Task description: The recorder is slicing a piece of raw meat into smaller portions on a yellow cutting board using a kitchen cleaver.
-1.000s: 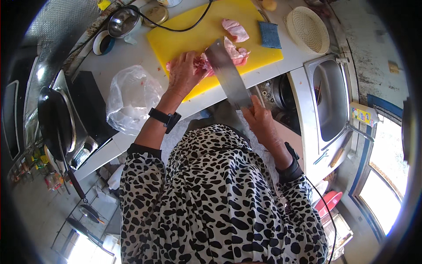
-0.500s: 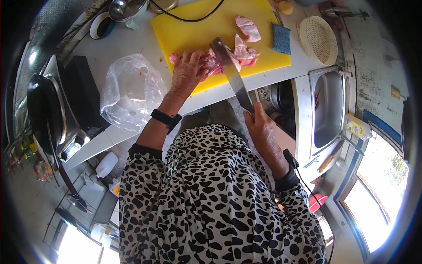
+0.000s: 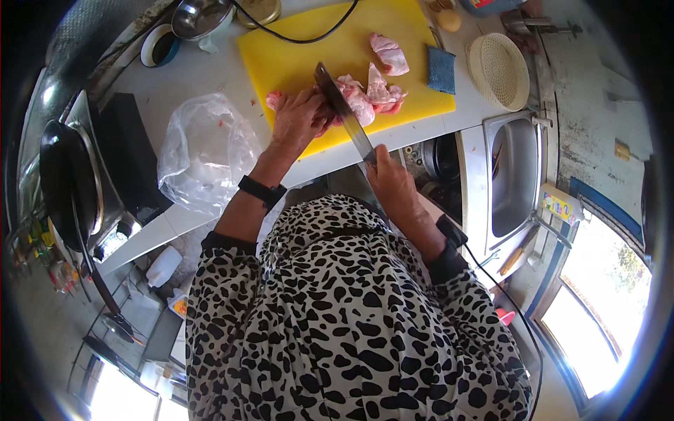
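Note:
Raw pink meat lies on a yellow cutting board (image 3: 295, 63) at the counter's edge. My left hand (image 3: 298, 125) presses down on one piece, its fingers curled over it; a pink end (image 3: 274, 100) sticks out to the left. In my right hand (image 3: 390, 177) is the handle of a kitchen knife (image 3: 346, 114). The broad blade slants up and left across the meat, close beside my left fingertips. Just right of the blade lie more meat pieces (image 3: 381, 92), and a separate pale piece (image 3: 390, 55) rests farther back on the board.
Left of the board stands a crumpled clear plastic bag (image 3: 207, 154). A blue sponge (image 3: 441, 69) sits on the board's right edge, beside a cream woven basket (image 3: 498, 72). The steel sink (image 3: 518, 175) is at the right. A black cable (image 3: 295, 30) crosses the board's far part.
The knife and my right hand have shifted left, bringing the blade nearer my left fingers. My left hand stays on the meat.

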Demonstrator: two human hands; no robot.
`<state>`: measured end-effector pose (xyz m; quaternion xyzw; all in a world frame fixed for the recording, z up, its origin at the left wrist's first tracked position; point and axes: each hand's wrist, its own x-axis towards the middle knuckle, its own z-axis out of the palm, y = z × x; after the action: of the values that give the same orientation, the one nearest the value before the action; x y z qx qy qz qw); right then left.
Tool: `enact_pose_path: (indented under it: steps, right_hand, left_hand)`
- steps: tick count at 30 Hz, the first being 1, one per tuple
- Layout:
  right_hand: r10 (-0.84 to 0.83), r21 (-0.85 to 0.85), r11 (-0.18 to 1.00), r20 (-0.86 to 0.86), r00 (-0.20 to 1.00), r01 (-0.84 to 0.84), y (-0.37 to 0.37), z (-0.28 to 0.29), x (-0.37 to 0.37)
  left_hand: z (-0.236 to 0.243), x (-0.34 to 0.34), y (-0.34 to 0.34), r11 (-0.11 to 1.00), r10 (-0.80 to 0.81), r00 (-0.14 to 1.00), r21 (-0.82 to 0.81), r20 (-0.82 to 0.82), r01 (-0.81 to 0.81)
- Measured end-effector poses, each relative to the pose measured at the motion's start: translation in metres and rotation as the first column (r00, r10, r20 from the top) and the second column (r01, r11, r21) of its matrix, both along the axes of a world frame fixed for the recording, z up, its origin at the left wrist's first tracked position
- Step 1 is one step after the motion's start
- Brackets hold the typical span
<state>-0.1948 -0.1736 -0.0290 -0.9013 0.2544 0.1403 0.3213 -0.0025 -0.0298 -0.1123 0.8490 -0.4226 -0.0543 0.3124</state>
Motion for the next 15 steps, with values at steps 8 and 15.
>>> enact_pose_path:
  steps: [8,15]
  right_hand:
    - [-0.008,0.011,1.000,0.258,0.966,0.006,-0.001,-0.043,0.076]
    - [0.034,0.027,0.999,0.190,0.981,-0.039,0.004,-0.013,0.036]
  left_hand:
    - [0.003,-0.003,-0.008,0.998,-0.048,0.998,-0.049,0.043,0.050]
    - [0.000,0.000,-0.001,0.996,0.059,0.997,0.063,0.044,-0.062]
